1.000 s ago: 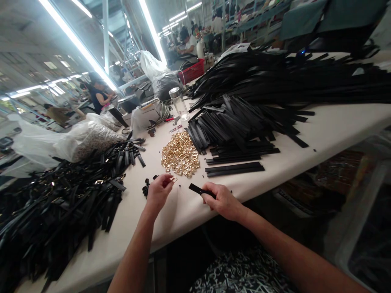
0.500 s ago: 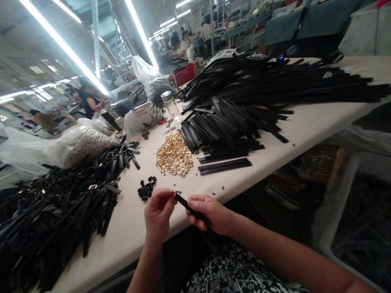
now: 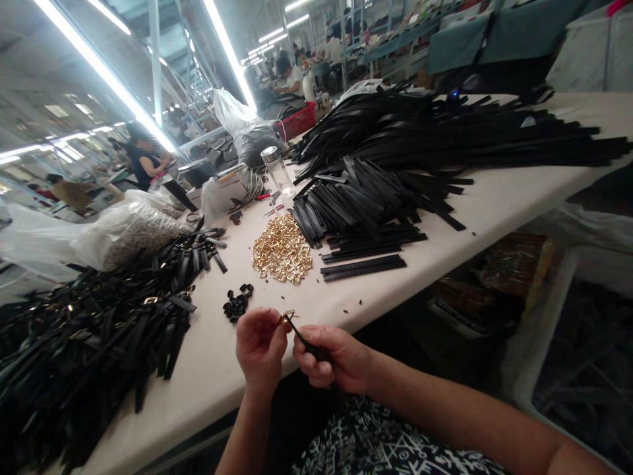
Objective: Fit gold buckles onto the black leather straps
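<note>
Between finger and thumb, my left hand (image 3: 261,342) pinches a small gold buckle (image 3: 287,317) over the table's near edge. My right hand (image 3: 330,353) is closed around a black strap (image 3: 299,334), whose end meets the buckle; whether it passes through the frame I cannot tell. The strap is seen nearly edge-on, and its rest is hidden in my right hand. Just beyond my left hand lies a cluster of small black loops (image 3: 238,303). Farther back is a heap of gold buckles (image 3: 281,251).
Two cut black straps (image 3: 363,266) lie right of the buckles, with large stacks of black straps (image 3: 356,198) behind. A pile of buckled straps (image 3: 99,349) covers the table's left. A glass bottle (image 3: 277,173) stands at the back. A plastic bin (image 3: 554,330) sits below right.
The strap has turned from showing its flat face to nearly edge-on, and more of the gold buckle shows. My right hand has shifted slightly left, toward my left hand.
</note>
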`<move>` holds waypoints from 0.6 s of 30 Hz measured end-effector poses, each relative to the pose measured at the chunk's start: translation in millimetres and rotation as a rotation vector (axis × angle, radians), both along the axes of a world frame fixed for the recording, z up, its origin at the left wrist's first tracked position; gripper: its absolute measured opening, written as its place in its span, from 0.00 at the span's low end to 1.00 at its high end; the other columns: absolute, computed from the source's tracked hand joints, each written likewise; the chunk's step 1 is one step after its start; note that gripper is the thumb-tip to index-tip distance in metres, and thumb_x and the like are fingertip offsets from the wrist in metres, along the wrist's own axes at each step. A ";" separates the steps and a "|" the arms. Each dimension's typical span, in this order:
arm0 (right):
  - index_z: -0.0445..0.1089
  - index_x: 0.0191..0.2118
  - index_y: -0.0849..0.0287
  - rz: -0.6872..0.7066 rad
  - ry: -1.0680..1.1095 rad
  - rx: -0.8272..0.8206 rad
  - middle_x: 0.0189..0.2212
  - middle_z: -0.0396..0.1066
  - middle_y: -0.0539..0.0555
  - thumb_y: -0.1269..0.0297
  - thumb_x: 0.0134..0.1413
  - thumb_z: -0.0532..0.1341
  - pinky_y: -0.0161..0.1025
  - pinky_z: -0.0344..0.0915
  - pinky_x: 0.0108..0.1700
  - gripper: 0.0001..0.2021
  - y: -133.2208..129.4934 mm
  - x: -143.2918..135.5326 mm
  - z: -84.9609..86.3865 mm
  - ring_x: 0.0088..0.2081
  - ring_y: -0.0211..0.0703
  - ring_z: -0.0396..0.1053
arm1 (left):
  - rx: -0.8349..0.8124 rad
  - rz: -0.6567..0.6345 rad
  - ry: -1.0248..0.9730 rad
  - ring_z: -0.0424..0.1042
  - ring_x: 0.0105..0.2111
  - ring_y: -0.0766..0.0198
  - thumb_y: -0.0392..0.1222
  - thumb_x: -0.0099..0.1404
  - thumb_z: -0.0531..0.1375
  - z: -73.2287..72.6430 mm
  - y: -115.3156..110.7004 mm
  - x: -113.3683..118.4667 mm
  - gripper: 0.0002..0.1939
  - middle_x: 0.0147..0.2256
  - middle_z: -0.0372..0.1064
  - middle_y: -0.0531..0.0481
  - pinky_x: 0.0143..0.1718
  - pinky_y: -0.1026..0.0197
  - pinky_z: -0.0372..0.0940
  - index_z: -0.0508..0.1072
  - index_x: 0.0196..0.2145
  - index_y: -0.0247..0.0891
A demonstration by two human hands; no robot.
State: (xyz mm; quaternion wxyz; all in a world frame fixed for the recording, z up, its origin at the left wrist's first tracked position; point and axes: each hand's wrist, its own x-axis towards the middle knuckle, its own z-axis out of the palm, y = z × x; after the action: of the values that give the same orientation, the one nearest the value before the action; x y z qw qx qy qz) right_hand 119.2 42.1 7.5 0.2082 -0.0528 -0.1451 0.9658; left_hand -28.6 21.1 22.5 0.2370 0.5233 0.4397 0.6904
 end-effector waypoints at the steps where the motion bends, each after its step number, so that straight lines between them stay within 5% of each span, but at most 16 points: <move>1: 0.68 0.32 0.65 0.004 0.003 0.001 0.21 0.64 0.46 0.57 0.53 0.67 0.26 0.44 0.17 0.14 -0.5 -0.8 -0.2 0.15 0.24 0.51 | -0.012 0.001 0.032 0.72 0.30 0.69 0.30 0.58 0.66 1.5 0.0 -0.4 0.17 0.33 0.70 0.54 0.31 0.68 0.71 0.74 0.44 0.44; 6: 0.67 0.31 0.64 -0.021 -0.020 -0.012 0.20 0.63 0.45 0.56 0.54 0.66 0.26 0.44 0.18 0.14 -0.5 -3.6 -3.4 0.15 0.24 0.49 | -0.053 -0.051 0.151 0.71 0.29 0.69 0.31 0.60 0.63 5.0 3.6 -4.2 0.11 0.34 0.69 0.52 0.28 0.69 0.69 0.77 0.39 0.42; 13: 0.67 0.31 0.65 0.003 0.021 -0.081 0.21 0.62 0.45 0.58 0.51 0.68 0.25 0.42 0.18 0.14 -5.0 -5.9 -0.8 0.16 0.23 0.48 | -0.002 -0.030 0.052 0.69 0.31 0.67 0.31 0.61 0.62 -4.8 6.2 -2.8 0.06 0.34 0.66 0.52 0.31 0.65 0.68 0.74 0.34 0.41; 18: 0.66 0.31 0.63 -0.099 -0.047 0.028 0.20 0.64 0.44 0.54 0.51 0.68 0.25 0.44 0.17 0.16 -1.6 -6.9 1.5 0.15 0.24 0.49 | -0.007 -0.002 0.068 0.70 0.35 0.66 0.31 0.60 0.65 -10.7 2.8 3.1 0.08 0.35 0.68 0.51 0.34 0.66 0.68 0.74 0.36 0.42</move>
State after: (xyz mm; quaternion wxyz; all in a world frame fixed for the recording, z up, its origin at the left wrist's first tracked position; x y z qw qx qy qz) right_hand 112.2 40.5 9.1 0.2532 -0.0797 -0.1604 0.9507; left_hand -25.5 23.9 11.8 0.2243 0.5464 0.4492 0.6703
